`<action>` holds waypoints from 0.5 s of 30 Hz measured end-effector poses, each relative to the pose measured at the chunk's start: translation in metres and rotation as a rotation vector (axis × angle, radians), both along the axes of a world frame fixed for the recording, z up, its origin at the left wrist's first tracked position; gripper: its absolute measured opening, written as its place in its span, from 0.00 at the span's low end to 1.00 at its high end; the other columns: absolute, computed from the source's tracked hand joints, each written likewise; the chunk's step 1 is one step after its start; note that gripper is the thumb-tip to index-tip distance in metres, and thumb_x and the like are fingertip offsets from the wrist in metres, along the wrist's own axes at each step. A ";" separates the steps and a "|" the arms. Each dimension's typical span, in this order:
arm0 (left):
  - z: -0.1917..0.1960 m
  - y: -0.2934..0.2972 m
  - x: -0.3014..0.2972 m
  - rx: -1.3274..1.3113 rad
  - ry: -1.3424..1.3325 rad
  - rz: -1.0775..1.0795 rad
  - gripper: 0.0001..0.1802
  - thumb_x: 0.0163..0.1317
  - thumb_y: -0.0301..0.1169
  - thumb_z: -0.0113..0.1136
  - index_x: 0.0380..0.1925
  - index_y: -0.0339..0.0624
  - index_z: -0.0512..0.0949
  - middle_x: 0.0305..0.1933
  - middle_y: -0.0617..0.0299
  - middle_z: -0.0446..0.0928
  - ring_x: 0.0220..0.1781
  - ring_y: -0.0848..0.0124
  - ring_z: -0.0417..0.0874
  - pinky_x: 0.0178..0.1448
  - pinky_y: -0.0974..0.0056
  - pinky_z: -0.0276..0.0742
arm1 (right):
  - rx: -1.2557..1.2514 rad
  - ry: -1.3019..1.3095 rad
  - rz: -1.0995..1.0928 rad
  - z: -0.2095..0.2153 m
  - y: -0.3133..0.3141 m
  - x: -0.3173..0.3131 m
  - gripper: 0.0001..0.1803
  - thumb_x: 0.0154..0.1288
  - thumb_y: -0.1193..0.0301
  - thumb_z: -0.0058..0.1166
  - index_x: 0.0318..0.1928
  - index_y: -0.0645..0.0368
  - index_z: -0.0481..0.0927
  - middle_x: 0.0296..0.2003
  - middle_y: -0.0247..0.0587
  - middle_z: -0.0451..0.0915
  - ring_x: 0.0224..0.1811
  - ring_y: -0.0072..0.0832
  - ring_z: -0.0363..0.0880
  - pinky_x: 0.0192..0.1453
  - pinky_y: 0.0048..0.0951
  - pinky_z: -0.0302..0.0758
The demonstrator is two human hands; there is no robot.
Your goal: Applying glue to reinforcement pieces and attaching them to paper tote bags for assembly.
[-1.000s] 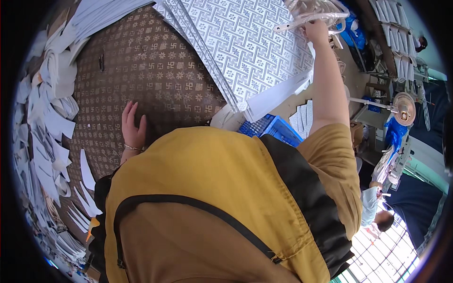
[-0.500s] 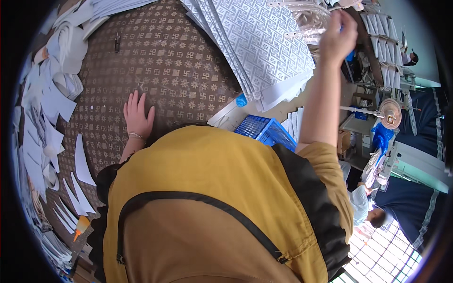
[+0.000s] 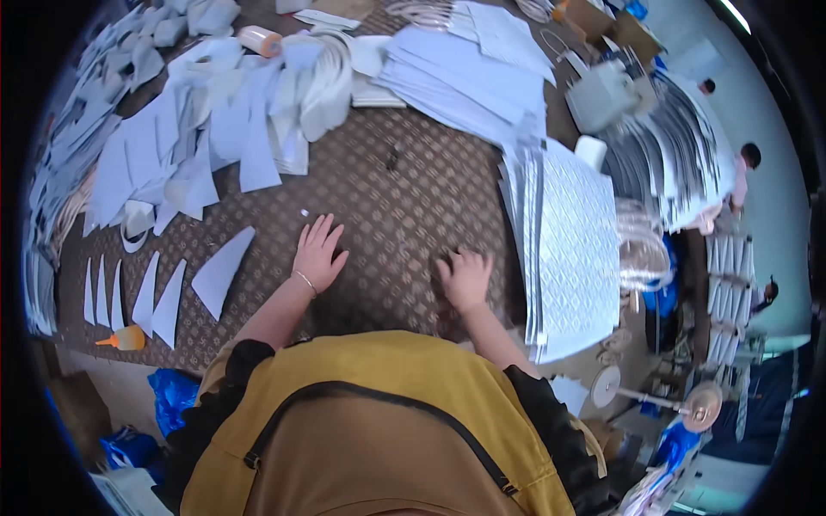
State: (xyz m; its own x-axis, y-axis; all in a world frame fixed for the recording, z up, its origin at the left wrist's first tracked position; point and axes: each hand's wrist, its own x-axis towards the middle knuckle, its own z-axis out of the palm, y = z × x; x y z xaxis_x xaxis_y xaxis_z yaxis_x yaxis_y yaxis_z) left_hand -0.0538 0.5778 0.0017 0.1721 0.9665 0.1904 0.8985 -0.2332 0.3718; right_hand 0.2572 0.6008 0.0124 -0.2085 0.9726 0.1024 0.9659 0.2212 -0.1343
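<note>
My left hand rests palm down on the brown patterned tabletop, fingers stretched out and nothing held. To its right, my right hand also lies on the tabletop, fingers apart and nothing visible in it. Just past the left fingertips is a tiny white scrap. Farther off, a small dark tool lies on the cloth, too small to name surely. Beside my right hand stands a stack of shiny patterned white sheets, not touched by it.
Curved white cut pieces lie in a row at left, near an orange-tipped squeeze bottle. Loose white pieces heap up at far left. Pale sheets cover the far side. A fan stands at right.
My right hand has come down from above the far right side to the tabletop. My left hand stays flat on the table. The view has swung round, showing more of the left side.
</note>
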 end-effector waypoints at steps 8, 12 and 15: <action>-0.001 0.000 -0.027 -0.104 -0.036 0.103 0.29 0.53 0.37 0.58 0.55 0.41 0.67 0.64 0.51 0.61 0.68 0.55 0.57 0.71 0.48 0.47 | 0.029 -0.099 -0.094 0.052 0.257 0.005 0.27 0.58 0.51 0.51 0.51 0.56 0.74 0.55 0.43 0.71 0.58 0.41 0.65 0.66 0.55 0.52; -0.001 -0.005 -0.026 -0.176 -0.037 0.225 0.29 0.50 0.36 0.60 0.54 0.41 0.68 0.63 0.52 0.63 0.67 0.56 0.60 0.70 0.48 0.50 | 0.169 -0.236 -0.173 0.056 0.411 -0.013 0.33 0.56 0.47 0.51 0.54 0.58 0.71 0.57 0.47 0.69 0.61 0.43 0.64 0.63 0.50 0.57; 0.006 -0.010 -0.030 -0.120 -0.021 0.174 0.29 0.48 0.35 0.60 0.53 0.42 0.70 0.62 0.53 0.65 0.66 0.57 0.62 0.69 0.47 0.53 | 0.399 -0.368 0.010 0.038 0.517 0.002 0.44 0.50 0.40 0.52 0.58 0.62 0.67 0.57 0.53 0.69 0.60 0.44 0.66 0.61 0.44 0.65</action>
